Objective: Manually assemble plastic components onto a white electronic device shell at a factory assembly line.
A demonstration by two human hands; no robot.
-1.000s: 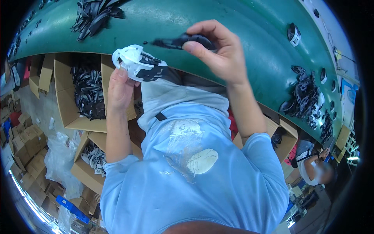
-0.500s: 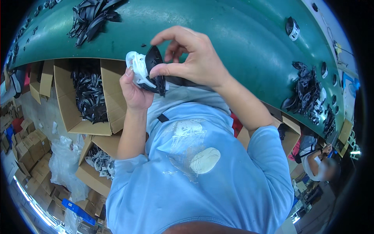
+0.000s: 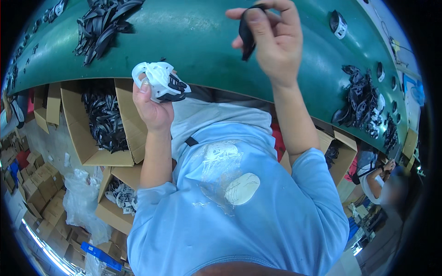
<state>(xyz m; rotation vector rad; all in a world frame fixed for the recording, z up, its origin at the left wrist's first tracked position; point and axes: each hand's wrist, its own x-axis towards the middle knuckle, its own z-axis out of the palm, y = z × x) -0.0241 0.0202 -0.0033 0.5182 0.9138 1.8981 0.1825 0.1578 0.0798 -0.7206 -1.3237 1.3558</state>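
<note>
Over the near edge of the green table, my left hand (image 3: pixel 153 106) is closed round a white plastic part (image 3: pixel 158 75) with a ring-like loop at its left end. Black pieces (image 3: pixel 172 94) sit along its lower right side. Farther out and to the right, my right hand (image 3: pixel 280 53) pinches a curved black plastic piece (image 3: pixel 247 37) between thumb and fingers, apart from the white part. A heap of long black strips (image 3: pixel 101 28) lies on the table to the left of my hands.
An open cardboard box (image 3: pixel 102 158) of black pieces stands below the table at left, with a box of white and grey parts (image 3: pixel 120 193) nearer. Black and white parts (image 3: pixel 361 101) pile up at the table's right. Another person (image 3: pixel 375 184) is at far right.
The black curved piece has come away from beside the white part; my right hand has carried it up and right. My left hand has turned the white part slightly.
</note>
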